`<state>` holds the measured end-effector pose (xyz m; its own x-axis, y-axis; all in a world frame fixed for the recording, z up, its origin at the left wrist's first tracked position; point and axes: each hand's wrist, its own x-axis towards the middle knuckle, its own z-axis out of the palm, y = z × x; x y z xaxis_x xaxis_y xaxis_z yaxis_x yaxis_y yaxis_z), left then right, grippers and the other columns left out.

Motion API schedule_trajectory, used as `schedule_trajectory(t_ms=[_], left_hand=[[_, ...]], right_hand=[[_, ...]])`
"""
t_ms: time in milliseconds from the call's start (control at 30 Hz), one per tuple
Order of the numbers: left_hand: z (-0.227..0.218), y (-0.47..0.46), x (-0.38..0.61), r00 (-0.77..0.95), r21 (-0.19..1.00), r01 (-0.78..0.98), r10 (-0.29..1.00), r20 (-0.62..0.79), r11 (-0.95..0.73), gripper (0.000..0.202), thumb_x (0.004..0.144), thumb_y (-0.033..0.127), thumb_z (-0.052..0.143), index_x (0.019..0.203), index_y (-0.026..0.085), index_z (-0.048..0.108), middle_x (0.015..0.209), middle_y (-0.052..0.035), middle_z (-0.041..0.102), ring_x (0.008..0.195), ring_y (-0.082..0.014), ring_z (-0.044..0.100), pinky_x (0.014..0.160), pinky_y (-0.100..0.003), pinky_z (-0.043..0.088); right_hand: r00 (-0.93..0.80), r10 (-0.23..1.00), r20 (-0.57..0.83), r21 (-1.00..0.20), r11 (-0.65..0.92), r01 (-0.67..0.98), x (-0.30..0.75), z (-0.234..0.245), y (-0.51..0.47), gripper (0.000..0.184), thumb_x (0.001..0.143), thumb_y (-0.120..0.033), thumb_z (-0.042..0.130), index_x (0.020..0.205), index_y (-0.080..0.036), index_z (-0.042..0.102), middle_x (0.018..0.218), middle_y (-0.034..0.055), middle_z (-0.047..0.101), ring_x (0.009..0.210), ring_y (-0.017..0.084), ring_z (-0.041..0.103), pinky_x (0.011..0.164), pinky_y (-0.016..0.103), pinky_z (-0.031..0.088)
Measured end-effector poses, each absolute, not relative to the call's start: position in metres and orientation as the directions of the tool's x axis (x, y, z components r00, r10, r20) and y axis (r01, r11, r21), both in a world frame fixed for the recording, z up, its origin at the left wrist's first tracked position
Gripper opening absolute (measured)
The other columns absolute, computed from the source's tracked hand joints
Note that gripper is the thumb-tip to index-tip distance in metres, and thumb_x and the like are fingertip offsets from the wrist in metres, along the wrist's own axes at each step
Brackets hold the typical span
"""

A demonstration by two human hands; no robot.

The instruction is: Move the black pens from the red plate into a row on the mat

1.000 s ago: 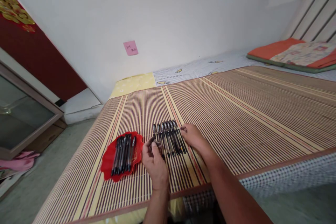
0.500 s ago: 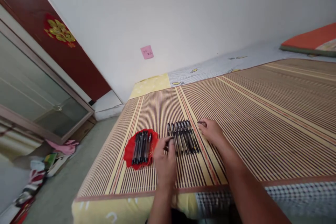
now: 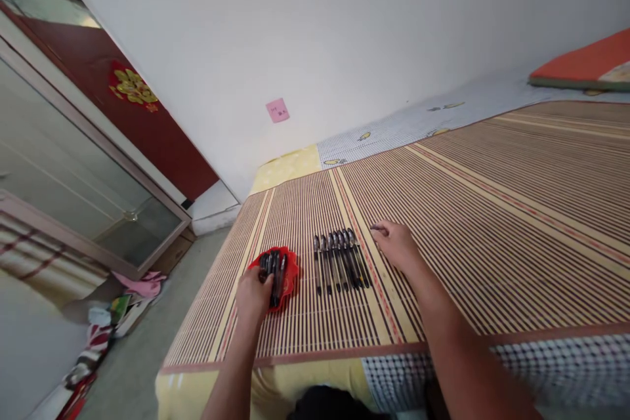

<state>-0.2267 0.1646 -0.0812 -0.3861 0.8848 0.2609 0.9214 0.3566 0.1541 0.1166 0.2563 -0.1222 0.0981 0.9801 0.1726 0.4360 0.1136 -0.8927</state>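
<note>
My left hand [image 3: 252, 292] reaches over the left side of a red scalloped dish [image 3: 291, 281]. Its thumb and fingers close round a black pen [image 3: 264, 264] among several pens lying in the dish. Right of the dish, several black-capped pens with clear barrels [image 3: 337, 259] lie side by side in a row on the striped mat, caps pointing away from me. My right hand [image 3: 396, 244] rests on the mat just past the row's right end. Its fingers are pinched, and a small dark tip sticks out that I cannot make out.
The striped mat [image 3: 467, 223] covers a bed against a white wall. A pink note [image 3: 277, 110] is stuck on the wall. A folded orange item [image 3: 581, 62] lies at the far right. Left of the bed are a glass-panelled door [image 3: 88, 164] and clothes [image 3: 142, 283] near the floor.
My left hand has moved left, from the left end of the pen row to the pens in the red dish. My right hand stays almost where it was. The view has shifted slightly.
</note>
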Motion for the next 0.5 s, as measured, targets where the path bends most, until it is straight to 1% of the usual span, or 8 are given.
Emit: schedule_trajectory(t_ms=[100,200,333,400,467,500], left_hand=[[-0.083,0.172,-0.219,-0.388,0.086,0.921,0.891,0.235,0.379,0.025,0.084,0.032,0.059,0.1,0.014,0.066,0.103,-0.0181,0.072,0.1,-0.0327,0.068,0.082,-0.038,0.048],[-0.084,0.176,-0.217,-0.425,0.056,0.905,0.882,0.203,0.423,0.028,0.085,0.032,0.057,0.101,0.011,0.066,0.102,-0.0222,0.072,0.098,-0.0362,0.069,0.079,-0.041,0.049],[-0.084,0.176,-0.217,-0.452,0.049,0.891,0.873,0.183,0.451,0.026,0.086,0.032,0.056,0.097,0.012,0.067,0.1,-0.0221,0.074,0.098,-0.0366,0.07,0.078,-0.041,0.049],[-0.08,0.175,-0.217,-0.459,0.055,0.888,0.868,0.189,0.457,0.024,0.087,0.033,0.054,0.094,0.014,0.067,0.099,-0.0214,0.074,0.096,-0.0359,0.07,0.077,-0.04,0.049],[-0.073,0.173,-0.212,-0.467,0.059,0.883,0.858,0.213,0.466,0.025,0.088,0.035,0.051,0.093,0.015,0.066,0.097,-0.021,0.074,0.094,-0.0355,0.071,0.075,-0.04,0.049],[-0.068,0.172,-0.208,-0.47,0.088,0.882,0.849,0.241,0.464,0.026,0.089,0.037,0.05,0.092,0.016,0.065,0.096,-0.0206,0.074,0.093,-0.0353,0.07,0.073,-0.039,0.049]], right_hand=[[0.078,0.981,0.18,-0.886,0.127,0.446,0.116,-0.117,0.251,0.026,0.087,-0.026,0.055,0.1,-0.013,0.073,0.09,0.0105,0.074,0.079,0.019,0.069,0.068,0.026,0.049],[0.077,0.987,0.139,-0.887,0.09,0.452,0.116,-0.111,0.247,0.028,0.089,-0.031,0.053,0.101,-0.015,0.073,0.095,0.0113,0.073,0.08,0.019,0.068,0.066,0.026,0.049],[0.072,0.987,0.141,-0.888,0.094,0.45,0.117,-0.109,0.248,0.028,0.09,-0.03,0.053,0.104,-0.014,0.072,0.096,0.0118,0.073,0.083,0.02,0.068,0.067,0.026,0.05],[0.07,0.986,0.149,-0.892,0.103,0.441,0.117,-0.112,0.25,0.027,0.089,-0.028,0.054,0.103,-0.013,0.072,0.095,0.0117,0.073,0.081,0.019,0.068,0.066,0.026,0.05],[0.086,0.988,0.131,-0.914,0.087,0.395,0.118,-0.115,0.253,0.028,0.088,-0.029,0.055,0.103,-0.013,0.072,0.093,0.0115,0.073,0.075,0.019,0.068,0.064,0.027,0.051],[0.095,0.989,0.116,-0.932,0.075,0.354,0.118,-0.117,0.254,0.028,0.088,-0.029,0.055,0.104,-0.013,0.072,0.092,0.0112,0.073,0.073,0.018,0.068,0.063,0.027,0.051]])
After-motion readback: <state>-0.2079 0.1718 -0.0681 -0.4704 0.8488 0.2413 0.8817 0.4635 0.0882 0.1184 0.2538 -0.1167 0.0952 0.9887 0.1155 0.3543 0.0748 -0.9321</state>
